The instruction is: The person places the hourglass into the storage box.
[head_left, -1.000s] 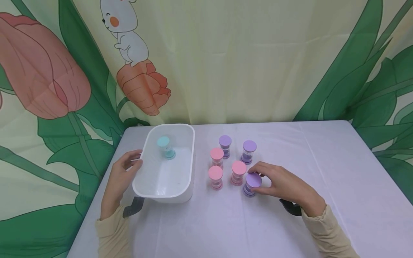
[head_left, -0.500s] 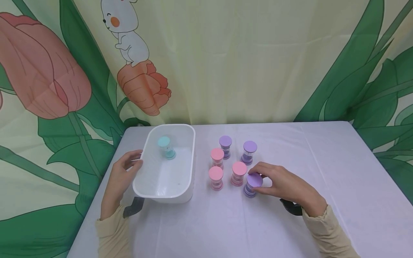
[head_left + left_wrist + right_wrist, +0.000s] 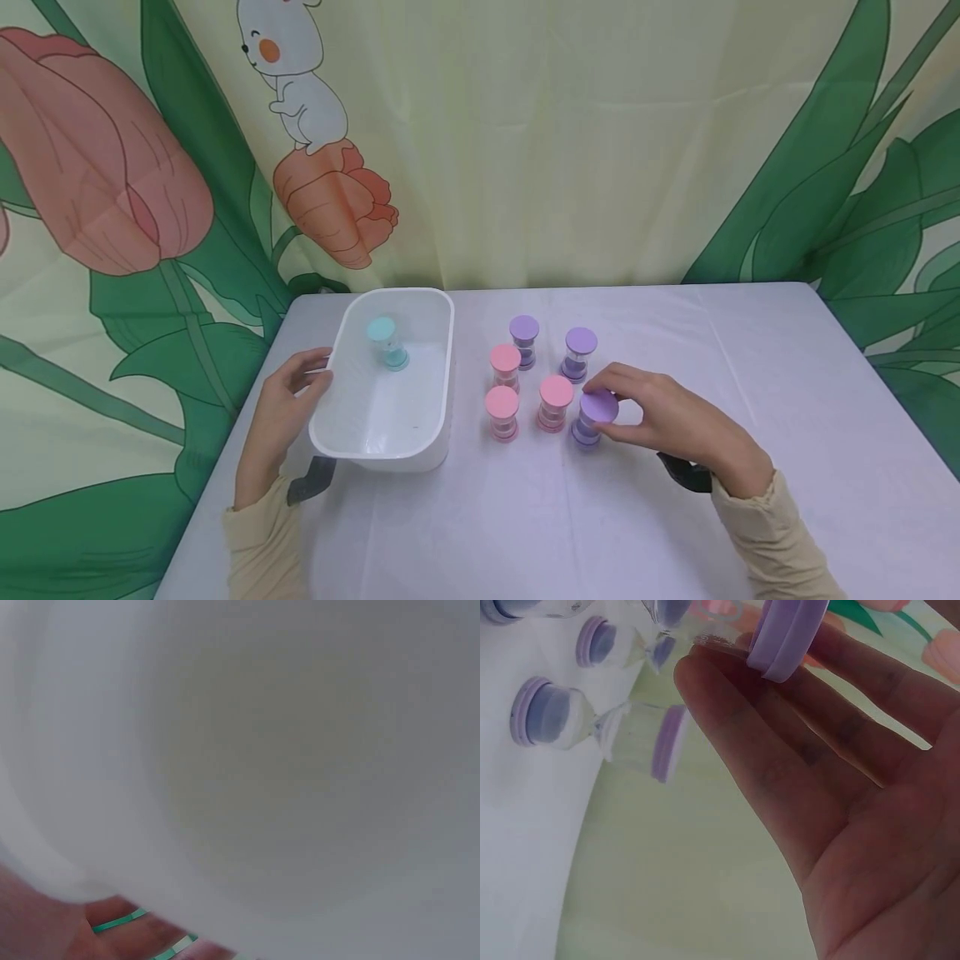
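Note:
My right hand point(image 3: 663, 412) pinches a purple-capped hourglass point(image 3: 598, 407) near its top cap between thumb and fingers. It leans slightly and seems just off the table. In the right wrist view its purple cap point(image 3: 787, 637) sits at the fingertips. Two more purple hourglasses point(image 3: 523, 328) point(image 3: 580, 342) stand behind it, and three pink hourglasses point(image 3: 556, 392) point(image 3: 502, 403) point(image 3: 505, 359) stand to its left. My left hand point(image 3: 288, 408) rests against the left rim of a white plastic bin point(image 3: 382, 457), fingers along its outside. Inside the bin stands a teal hourglass point(image 3: 384, 331).
A pale cloth covers the table point(image 3: 510, 533). Behind it hangs a printed curtain point(image 3: 555, 150) with flowers and a rabbit. The bin's wall point(image 3: 300, 787) fills most of the left wrist view.
The right hand has shifted slightly up and to the right, tilting and raising the purple hourglass a little. The left hand and bin have stayed in place.

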A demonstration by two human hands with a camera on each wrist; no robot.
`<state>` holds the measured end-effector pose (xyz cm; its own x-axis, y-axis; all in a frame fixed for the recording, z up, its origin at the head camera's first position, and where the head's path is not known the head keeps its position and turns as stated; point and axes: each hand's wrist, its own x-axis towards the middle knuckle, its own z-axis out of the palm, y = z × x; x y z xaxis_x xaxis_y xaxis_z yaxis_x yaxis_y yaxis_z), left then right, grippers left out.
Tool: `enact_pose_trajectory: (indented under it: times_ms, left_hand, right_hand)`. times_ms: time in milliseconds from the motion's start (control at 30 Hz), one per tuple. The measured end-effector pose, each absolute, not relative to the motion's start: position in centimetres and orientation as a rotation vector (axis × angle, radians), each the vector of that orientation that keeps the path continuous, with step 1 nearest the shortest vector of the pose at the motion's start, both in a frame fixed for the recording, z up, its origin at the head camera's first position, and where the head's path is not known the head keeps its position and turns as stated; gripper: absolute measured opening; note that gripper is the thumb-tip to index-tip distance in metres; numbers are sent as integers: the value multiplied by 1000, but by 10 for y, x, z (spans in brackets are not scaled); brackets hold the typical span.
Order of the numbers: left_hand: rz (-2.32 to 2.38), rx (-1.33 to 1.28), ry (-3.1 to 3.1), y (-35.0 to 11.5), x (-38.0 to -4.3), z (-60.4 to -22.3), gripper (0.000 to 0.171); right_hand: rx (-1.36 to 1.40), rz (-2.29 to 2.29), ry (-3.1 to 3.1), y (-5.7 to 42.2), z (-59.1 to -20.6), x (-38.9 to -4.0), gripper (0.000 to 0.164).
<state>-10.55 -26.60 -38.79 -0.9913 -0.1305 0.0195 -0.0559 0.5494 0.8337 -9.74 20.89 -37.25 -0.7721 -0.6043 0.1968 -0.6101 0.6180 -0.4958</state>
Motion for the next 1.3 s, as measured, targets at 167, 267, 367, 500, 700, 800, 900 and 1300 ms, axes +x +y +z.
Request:
enact_pose_trajectory:
  times_ms: [167, 267, 367, 500, 700, 800, 900, 1300]
  left_hand:
    - [-1445, 157, -2696, -266, -106, -388, 48]
    - [-1447, 159, -2696, -266, -105, -388, 49]
    - [-1456, 153, -2694, -266, -105, -387, 48]
    - [-1469, 137, -2690, -266, -104, -387, 46]
    - [-1471, 135, -2694, -266, -103, -386, 47]
    - [-1474, 139, -2696, -266, -103, -385, 47]
    - [-1479, 144, -2693, -266, -103, -386, 47]
    - [-1478, 136, -2691, -267, -104, -387, 47]
  right_hand:
    - [1082, 852, -2774, 209, -366, -98, 37]
    - [1103, 841, -2741, 210, -362, -98, 37]
    - [1093, 829, -2745, 210, -357, -98, 37]
    - [1042, 815, -2798, 210, -352, -97, 40]
    - [1062, 803, -2759, 211, -345, -97, 40]
    - [1077, 791, -2734, 211, -342, -97, 40]
    - [1079, 783, -2727, 211, -339, -98, 40]
    - [1114, 762, -2609, 212, -332, -102, 39]
